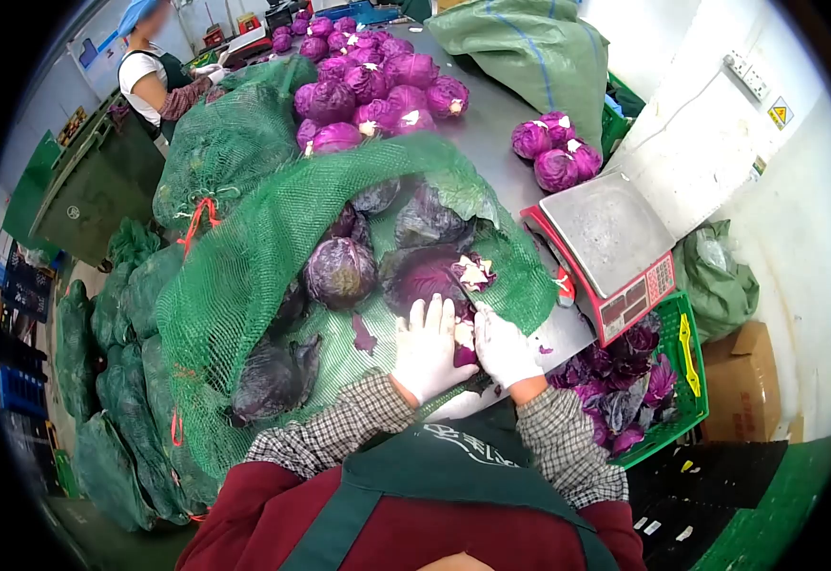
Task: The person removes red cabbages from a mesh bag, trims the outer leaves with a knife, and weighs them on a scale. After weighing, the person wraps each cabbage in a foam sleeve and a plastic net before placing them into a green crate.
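Observation:
My left hand (428,348), in a white glove, lies with fingers spread against a purple cabbage (427,278). Just to its right, my right hand (503,348), also gloved, is closed round a knife whose dark blade (466,303) reaches toward the cabbage's stem side. Pale cut stem pieces (475,273) lie by the blade. Around both hands spreads an open green mesh bag (244,247). Inside it are more dark cabbages, one (340,272) left of my hands and another (271,381) at the lower left.
Peeled cabbages (368,84) are piled farther back, with several (556,152) at the right. A red scale (606,233) stands right of my hands, above a green crate (667,419) of leaves. Full mesh bags (130,447) line the left. A person (154,81) stands at the upper left.

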### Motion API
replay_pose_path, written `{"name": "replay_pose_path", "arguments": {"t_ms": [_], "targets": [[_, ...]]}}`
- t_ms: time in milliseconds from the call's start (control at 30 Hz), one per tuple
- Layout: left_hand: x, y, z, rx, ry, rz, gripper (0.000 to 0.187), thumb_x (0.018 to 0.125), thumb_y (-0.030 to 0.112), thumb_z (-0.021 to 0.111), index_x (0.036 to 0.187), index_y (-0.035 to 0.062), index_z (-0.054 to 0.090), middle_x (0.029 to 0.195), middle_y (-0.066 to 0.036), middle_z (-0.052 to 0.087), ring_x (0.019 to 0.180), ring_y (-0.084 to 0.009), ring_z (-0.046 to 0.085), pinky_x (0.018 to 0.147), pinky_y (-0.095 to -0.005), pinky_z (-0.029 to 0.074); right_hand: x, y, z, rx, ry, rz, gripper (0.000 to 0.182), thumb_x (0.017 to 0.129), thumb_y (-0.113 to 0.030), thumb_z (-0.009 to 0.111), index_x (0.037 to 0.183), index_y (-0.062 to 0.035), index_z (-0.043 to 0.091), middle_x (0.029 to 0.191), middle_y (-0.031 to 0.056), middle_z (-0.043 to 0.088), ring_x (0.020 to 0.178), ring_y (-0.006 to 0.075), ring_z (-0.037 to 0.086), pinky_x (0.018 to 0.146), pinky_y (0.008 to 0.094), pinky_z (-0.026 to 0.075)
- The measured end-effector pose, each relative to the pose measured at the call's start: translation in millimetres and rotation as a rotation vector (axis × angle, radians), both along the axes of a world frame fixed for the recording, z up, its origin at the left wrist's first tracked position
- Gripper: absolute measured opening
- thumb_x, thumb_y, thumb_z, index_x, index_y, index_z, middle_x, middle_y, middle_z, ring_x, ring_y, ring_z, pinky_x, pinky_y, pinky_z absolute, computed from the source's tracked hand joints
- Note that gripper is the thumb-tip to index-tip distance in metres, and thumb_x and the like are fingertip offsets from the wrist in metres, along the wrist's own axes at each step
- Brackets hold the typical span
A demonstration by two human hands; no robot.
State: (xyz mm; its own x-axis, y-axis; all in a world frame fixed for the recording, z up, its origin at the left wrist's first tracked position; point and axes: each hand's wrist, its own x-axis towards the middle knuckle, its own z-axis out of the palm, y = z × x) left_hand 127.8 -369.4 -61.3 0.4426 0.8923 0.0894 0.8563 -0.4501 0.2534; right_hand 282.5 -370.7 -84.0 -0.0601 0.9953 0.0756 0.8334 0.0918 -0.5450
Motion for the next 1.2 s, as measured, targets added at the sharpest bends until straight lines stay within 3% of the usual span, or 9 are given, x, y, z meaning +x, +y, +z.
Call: {"name": "replay_pose_path", "arguments": {"t_ms": [300,367,467,500,533,600,667,900,1200], "targets": [[-73.3,-39.5,-41.3,0.215,-0.479,-0.102,0.109,0.051,0.036,0.087,0.134,-0.004,0.03,0.134,-0.028,0.037,0.125,-0.042,0.035,0.104,-0.0515,0.029,42.3,20.6,-61.5,-0.027,-0.067,-0.042,0.03,0.094,-0.015,0.036,0.097,0.0069,0.056,0.098,0.0264,0.06,0.093,0.0381,0.059,0.082,0.041,0.048],[-114.3,-44.1,-46.6,-0.035,-0.664,0.036,0.114,0.049,0.039,0.088,0.135,-0.0053,0.028,0.133,-0.026,0.037,0.125,-0.0401,0.036,0.105,-0.0481,0.03,79.7,6.0,-126.8,0.418,-0.186,0.116,0.015,0.08,-0.004,0.045,0.087,0.0013,0.057,0.087,0.0227,0.059,0.084,0.0381,0.059,0.078,0.0404,0.049],[-145.5,-52.5,-58.0,-0.164,-0.612,0.296,0.132,0.05,0.048,0.086,0.14,-0.0107,0.01,0.134,-0.029,0.031,0.127,-0.04,0.034,0.108,-0.043,0.029,113.3,-46.6,-92.5,0.283,-0.27,-0.141,0.016,0.071,-0.001,0.048,0.085,0.0006,0.055,0.078,0.0181,0.057,0.079,0.0365,0.057,0.069,0.041,0.048],[-147.2,-51.3,-64.4,-0.202,-0.66,0.35,0.135,0.05,0.05,0.086,0.14,-0.0112,0.007,0.134,-0.03,0.03,0.128,-0.0403,0.033,0.109,-0.0428,0.028,110.4,-65.1,-47.1,0.156,0.412,-0.43,0.015,0.075,-0.001,0.047,0.088,-0.0009,0.056,0.079,0.018,0.057,0.079,0.0345,0.058,0.07,0.0401,0.048],[-144.5,-48.7,-66.3,-0.183,-0.646,0.326,0.137,0.05,0.052,0.085,0.141,-0.0103,0.005,0.135,-0.03,0.029,0.128,-0.0422,0.032,0.109,-0.0446,0.027,152.8,-83.7,-50.1,0.419,-0.353,-0.223,0.013,0.088,-0.01,0.048,0.091,-0.0002,0.056,0.081,0.0179,0.056,0.079,0.0325,0.058,0.071,0.04,0.047],[-127.7,-41.4,-52.1,-0.084,-0.495,0.265,0.135,0.048,0.051,0.087,0.141,-0.0093,0.011,0.136,-0.028,0.03,0.126,-0.0374,0.035,0.108,-0.0428,0.027,188.3,-117.4,1.2,0.093,0.102,-0.667,0.036,0.097,-0.023,0.045,0.117,0.006,0.05,0.104,0.0243,0.055,0.093,0.035,0.056,0.082,0.0403,0.045],[-107.9,-27.2,-28.6,0.001,-0.374,0.134,0.131,0.05,0.06,0.082,0.14,-0.0096,0.018,0.134,-0.029,0.035,0.122,-0.0416,0.037,0.105,-0.0457,0.03,214.0,-135.7,36.0,0.083,-0.179,-0.783,0.046,0.097,-0.023,0.045,0.132,0.007,0.04,0.125,0.029,0.05,0.113,0.0362,0.054,0.094,0.0378,0.042],[-67.1,-4.4,5.7,-0.153,-0.045,0.144,0.121,0.055,0.062,0.076,0.139,-0.0071,0.022,0.135,-0.027,0.037,0.119,-0.0413,0.039,0.098,-0.0443,0.041,57.2,-71.2,41.0,0.133,0.428,-0.217,0.03,0.087,-0.018,0.063,0.113,-0.0026,0.06,0.095,0.0079,0.062,0.08,0.0151,0.058,0.071,0.0269,0.047],[-76.9,3.7,-1.4,-0.153,-0.125,0.144,0.121,0.053,0.066,0.075,0.137,-0.0068,0.029,0.129,-0.023,0.043,0.117,-0.0374,0.04,0.099,-0.0417,0.041,-37.8,-25.8,-14.3,0.332,0.166,0.222,0.037,0.078,-0.004,0.061,0.113,-0.0106,0.055,0.108,0.0128,0.055,0.096,0.0288,0.059,0.079,0.0339,0.051]]}}
